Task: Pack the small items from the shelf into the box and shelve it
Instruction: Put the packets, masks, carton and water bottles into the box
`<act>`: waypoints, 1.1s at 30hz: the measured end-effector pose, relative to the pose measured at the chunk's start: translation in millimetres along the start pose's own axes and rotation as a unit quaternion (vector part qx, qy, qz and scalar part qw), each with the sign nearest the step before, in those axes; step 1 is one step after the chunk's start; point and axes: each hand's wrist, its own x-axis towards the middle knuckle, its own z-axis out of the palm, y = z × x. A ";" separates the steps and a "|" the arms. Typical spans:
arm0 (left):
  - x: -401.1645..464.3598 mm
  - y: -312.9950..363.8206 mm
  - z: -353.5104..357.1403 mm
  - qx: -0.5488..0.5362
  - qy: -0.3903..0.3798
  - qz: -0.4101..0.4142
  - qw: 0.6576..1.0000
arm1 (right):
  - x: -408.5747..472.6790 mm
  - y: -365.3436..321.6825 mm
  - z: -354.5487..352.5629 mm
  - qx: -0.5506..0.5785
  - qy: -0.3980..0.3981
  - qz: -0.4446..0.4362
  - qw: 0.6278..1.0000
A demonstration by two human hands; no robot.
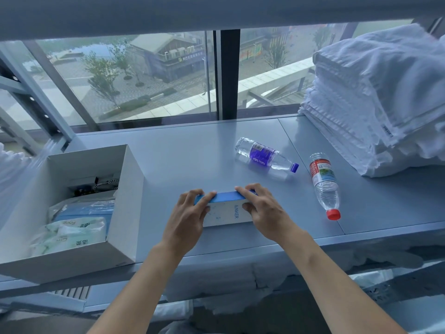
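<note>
Anker carton [225, 213] pinched at both ends, left hand [186, 220], right hand [263, 213]. I lift level, swing toward 9 o'clock, lower into open box [130, 189] beside tissue packs [69, 235].

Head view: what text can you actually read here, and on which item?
"ANKER": white face of the small blue-topped box gripped by the left hand and right hand.
Purple-label bottle, red-label bottle, green tissue pack, towel tag, building sign: print too blurred to read.
</note>
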 end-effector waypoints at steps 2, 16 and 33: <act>5.9 -1.8 4.0 -0.009 0.005 -0.014 1.000 | 0.5 -2.0 4.1 -0.026 0.035 -0.002 0.999; 2.6 -13.8 36.1 -0.067 0.003 -0.034 0.997 | -4.5 23.4 4.6 -0.030 -0.050 -0.019 0.998; 12.2 -9.4 -5.8 -0.047 -0.127 0.003 0.991 | -16.3 7.0 -24.3 -0.024 -0.044 0.020 0.999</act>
